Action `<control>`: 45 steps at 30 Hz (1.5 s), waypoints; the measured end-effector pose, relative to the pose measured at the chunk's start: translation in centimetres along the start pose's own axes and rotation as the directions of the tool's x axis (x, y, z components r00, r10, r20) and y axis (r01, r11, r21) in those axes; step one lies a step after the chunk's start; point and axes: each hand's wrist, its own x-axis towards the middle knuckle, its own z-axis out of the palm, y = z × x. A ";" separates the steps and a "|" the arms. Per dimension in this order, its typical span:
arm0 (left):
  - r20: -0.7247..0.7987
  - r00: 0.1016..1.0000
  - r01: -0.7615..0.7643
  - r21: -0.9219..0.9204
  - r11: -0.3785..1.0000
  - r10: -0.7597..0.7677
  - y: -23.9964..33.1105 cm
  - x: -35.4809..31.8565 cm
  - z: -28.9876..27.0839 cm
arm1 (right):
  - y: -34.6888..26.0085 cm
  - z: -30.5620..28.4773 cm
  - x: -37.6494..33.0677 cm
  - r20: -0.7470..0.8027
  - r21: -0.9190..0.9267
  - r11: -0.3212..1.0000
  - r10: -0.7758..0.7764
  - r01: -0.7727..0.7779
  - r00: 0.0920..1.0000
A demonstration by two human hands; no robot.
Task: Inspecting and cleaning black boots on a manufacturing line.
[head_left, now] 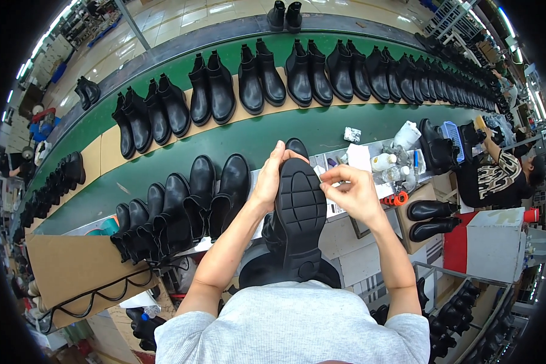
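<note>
Clasping a black ankle boot [300, 200] sole-up before the grey T-shirt [297, 324], the left hand [268, 183] pressed its fingers along one side; the right hand [354, 190] curled its fingers at the other, any pinch unclear.

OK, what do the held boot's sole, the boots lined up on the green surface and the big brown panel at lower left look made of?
Sole: probably rubber, black and matte, with moulded grooves.
Lined-up boots: smooth, shiny black with bright highlights; leather or a synthetic, I can't tell which.
Brown panel: likely cardboard, flat, dull and tan.
</note>
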 end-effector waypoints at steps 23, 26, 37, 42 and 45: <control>-0.055 0.998 0.004 0.084 0.996 0.001 -0.2 1.2 0.9 | 0.2 0.7 1.4 0.199 -0.615 0.574 -0.551 0.541 0.810; -0.035 0.999 -0.012 0.115 0.993 0.016 0.3 0.9 1.1 | 0.2 0.4 1.0 0.145 -0.556 0.662 -0.519 0.503 0.843; 0.029 0.996 0.091 -0.052 0.995 -0.089 0.6 1.0 0.1 | 1.4 0.5 0.6 -0.199 0.197 0.977 -0.040 0.080 0.979; -0.010 0.997 0.071 -0.107 0.992 -0.073 0.6 0.9 -0.7 | 2.6 3.1 2.3 -0.019 0.301 0.949 0.109 -0.098 0.994; 0.040 0.998 0.048 -0.172 0.984 -0.041 0.3 0.8 -2.8 | 4.2 2.7 1.6 -0.064 0.488 0.869 0.136 -0.088 0.989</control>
